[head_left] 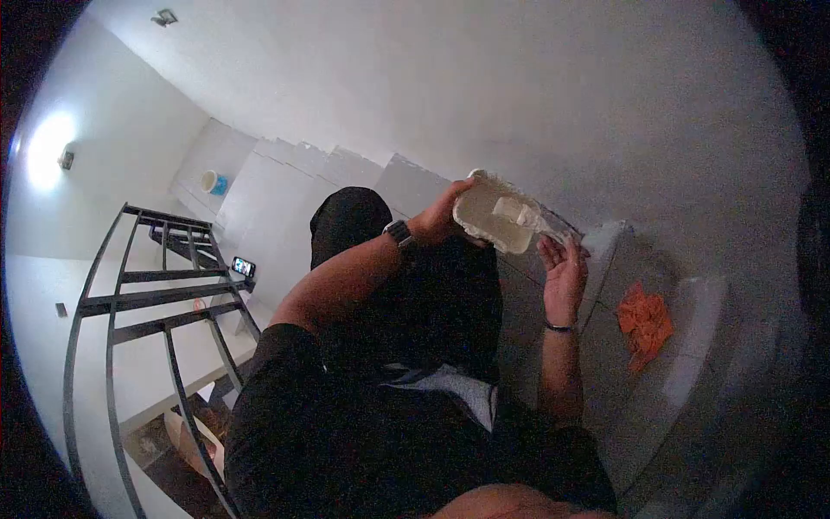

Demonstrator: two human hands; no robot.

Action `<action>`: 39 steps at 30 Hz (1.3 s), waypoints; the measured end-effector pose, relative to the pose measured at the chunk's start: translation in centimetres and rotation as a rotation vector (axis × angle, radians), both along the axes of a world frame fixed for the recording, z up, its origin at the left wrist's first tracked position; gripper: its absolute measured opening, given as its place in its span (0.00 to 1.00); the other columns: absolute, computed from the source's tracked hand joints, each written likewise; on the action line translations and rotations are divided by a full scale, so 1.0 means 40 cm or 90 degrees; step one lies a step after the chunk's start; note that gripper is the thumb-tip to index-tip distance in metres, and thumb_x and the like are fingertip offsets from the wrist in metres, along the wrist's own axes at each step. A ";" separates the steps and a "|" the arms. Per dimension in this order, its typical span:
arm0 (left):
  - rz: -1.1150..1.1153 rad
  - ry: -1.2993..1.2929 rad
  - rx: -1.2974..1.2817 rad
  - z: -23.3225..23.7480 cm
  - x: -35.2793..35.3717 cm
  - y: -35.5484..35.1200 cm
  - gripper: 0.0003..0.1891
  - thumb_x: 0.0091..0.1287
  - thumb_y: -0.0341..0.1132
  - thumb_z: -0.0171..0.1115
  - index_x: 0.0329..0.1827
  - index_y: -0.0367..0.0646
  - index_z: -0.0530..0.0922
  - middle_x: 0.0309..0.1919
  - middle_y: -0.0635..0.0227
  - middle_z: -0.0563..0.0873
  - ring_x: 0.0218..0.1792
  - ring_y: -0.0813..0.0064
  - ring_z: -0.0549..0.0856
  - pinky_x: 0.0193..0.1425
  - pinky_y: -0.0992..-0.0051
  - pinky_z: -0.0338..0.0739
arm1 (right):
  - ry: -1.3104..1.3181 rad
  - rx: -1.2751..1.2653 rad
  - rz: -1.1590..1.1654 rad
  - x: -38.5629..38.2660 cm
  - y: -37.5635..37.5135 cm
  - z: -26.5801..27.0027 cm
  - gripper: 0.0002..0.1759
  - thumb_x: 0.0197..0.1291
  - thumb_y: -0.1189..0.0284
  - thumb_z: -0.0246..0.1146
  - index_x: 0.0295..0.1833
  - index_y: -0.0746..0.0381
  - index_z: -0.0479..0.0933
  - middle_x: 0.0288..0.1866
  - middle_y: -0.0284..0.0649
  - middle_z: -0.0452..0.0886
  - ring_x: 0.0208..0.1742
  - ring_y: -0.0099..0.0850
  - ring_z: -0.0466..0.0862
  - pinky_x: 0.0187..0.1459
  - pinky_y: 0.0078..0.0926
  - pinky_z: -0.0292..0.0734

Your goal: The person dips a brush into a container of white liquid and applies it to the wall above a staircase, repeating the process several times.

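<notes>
My left hand [437, 216], with a watch on the wrist, grips the near-left rim of a shallow tub [480, 216] crusted with pale filler. Inside it lies a layer of greyish-white paste. My right hand [565, 275] is closed at the tub's right side, its fingertips around a putty knife [512, 210] whose pale, smeared blade end reaches over the paste. The knife's handle is mostly hidden by the fingers and blurred.
Tiled stair steps [294, 169] run along the white wall [484, 78]. An orange cloth [644, 324] lies on a step at the right. A dark metal railing [164, 277] stands at the left, with a lit phone [244, 266] beside it. A white-and-blue bucket [213, 182] sits farther off.
</notes>
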State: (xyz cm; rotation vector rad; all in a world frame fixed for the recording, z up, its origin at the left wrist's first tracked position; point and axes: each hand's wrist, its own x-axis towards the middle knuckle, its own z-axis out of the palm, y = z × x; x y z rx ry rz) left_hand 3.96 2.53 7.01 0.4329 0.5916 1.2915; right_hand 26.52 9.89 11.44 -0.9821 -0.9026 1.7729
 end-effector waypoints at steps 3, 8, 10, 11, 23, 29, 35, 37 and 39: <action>-0.014 -0.002 0.012 -0.008 0.006 0.008 0.34 0.59 0.60 0.41 0.61 0.44 0.58 0.56 0.57 0.67 0.53 0.58 0.72 0.45 0.57 0.75 | -0.013 -0.005 -0.040 0.006 -0.017 0.000 0.15 0.60 0.70 0.51 0.47 0.71 0.65 0.40 0.48 0.75 0.42 0.34 0.78 0.45 0.29 0.77; -0.036 0.022 -0.017 0.017 0.036 0.019 0.34 0.60 0.59 0.40 0.61 0.43 0.57 0.57 0.56 0.67 0.53 0.57 0.72 0.46 0.57 0.74 | -0.360 0.457 -0.044 0.041 -0.043 0.013 0.12 0.59 0.72 0.53 0.44 0.70 0.69 0.41 0.46 0.75 0.44 0.33 0.77 0.47 0.28 0.73; -0.030 0.015 -0.036 0.010 0.046 0.029 0.34 0.60 0.59 0.40 0.62 0.43 0.57 0.57 0.56 0.67 0.54 0.57 0.71 0.47 0.57 0.74 | -0.367 0.579 -0.005 0.044 -0.047 0.021 0.08 0.58 0.75 0.55 0.40 0.69 0.72 0.43 0.43 0.76 0.46 0.34 0.76 0.47 0.27 0.71; -0.027 0.035 -0.015 -0.012 0.049 0.036 0.34 0.60 0.60 0.40 0.62 0.43 0.57 0.57 0.56 0.66 0.54 0.57 0.71 0.48 0.56 0.73 | -0.370 0.581 -0.013 0.045 -0.058 0.011 0.08 0.58 0.75 0.55 0.40 0.69 0.72 0.43 0.43 0.76 0.46 0.34 0.76 0.47 0.27 0.71; -0.015 -0.125 0.057 0.016 0.088 0.027 0.34 0.60 0.59 0.36 0.63 0.45 0.55 0.59 0.58 0.65 0.57 0.54 0.67 0.53 0.52 0.68 | 0.325 -0.009 -0.125 0.117 -0.025 -0.038 0.13 0.61 0.69 0.51 0.46 0.66 0.67 0.42 0.48 0.76 0.45 0.35 0.77 0.51 0.34 0.74; -0.028 -0.088 0.060 -0.008 0.111 0.036 0.36 0.59 0.63 0.35 0.63 0.46 0.56 0.59 0.58 0.65 0.56 0.55 0.68 0.51 0.54 0.69 | 0.428 0.176 -0.167 0.274 0.171 0.253 0.14 0.61 0.71 0.50 0.49 0.69 0.65 0.43 0.49 0.75 0.49 0.36 0.75 0.55 0.30 0.70; -0.012 -0.077 0.067 -0.076 0.111 0.042 0.37 0.57 0.64 0.36 0.63 0.46 0.56 0.59 0.58 0.65 0.57 0.55 0.67 0.52 0.54 0.68 | 0.025 0.715 -0.450 0.321 0.298 0.665 0.18 0.62 0.67 0.48 0.51 0.71 0.63 0.49 0.52 0.72 0.51 0.40 0.74 0.58 0.34 0.67; -0.007 -0.088 0.066 -0.064 0.109 0.046 0.37 0.57 0.64 0.37 0.63 0.47 0.56 0.59 0.58 0.64 0.57 0.55 0.67 0.53 0.53 0.67 | -0.138 0.882 -0.476 0.339 0.327 0.750 0.17 0.62 0.69 0.49 0.50 0.72 0.64 0.49 0.53 0.71 0.51 0.41 0.74 0.57 0.34 0.68; 0.004 -0.027 0.035 -0.029 0.113 0.034 0.37 0.56 0.64 0.37 0.63 0.48 0.56 0.59 0.59 0.65 0.58 0.55 0.67 0.54 0.52 0.65 | -0.324 1.065 -0.527 0.342 0.340 0.835 0.13 0.60 0.73 0.52 0.47 0.69 0.68 0.53 0.52 0.70 0.51 0.40 0.74 0.53 0.33 0.70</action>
